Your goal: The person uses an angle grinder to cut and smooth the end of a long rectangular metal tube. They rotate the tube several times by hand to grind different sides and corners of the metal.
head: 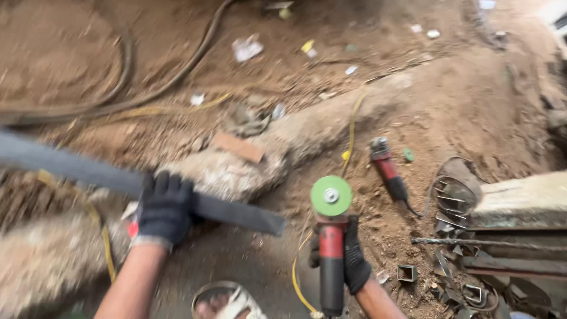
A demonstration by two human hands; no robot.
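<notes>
The left hand (165, 207), in a black glove, reached up from 7 o'clock with the forearm bare and the wrist straight. Its fingers were curled tight over a long grey metal bar (112, 177), gripping it near the middle. The bar ran from 9 o'clock down toward the centre, tilted slightly, its cut end free in the air above the dirt ground (472, 106).

The right hand (353, 257), also gloved in black, came in from 5 o'clock and was wrapped closed around the red body of an angle grinder (331, 248). The grinder pointed toward 12 o'clock, with its green disc (331, 195) facing up, just beside the bar's end but not touching it. A yellow cord (298, 277) looped off at 6 o'clock.

A second red grinder (387, 168) lay on the ground at 2 o'clock from the right hand. Metal offcuts (455, 201) were heaped at 3 o'clock, and a sandalled foot (227, 301) showed at 6 o'clock.
</notes>
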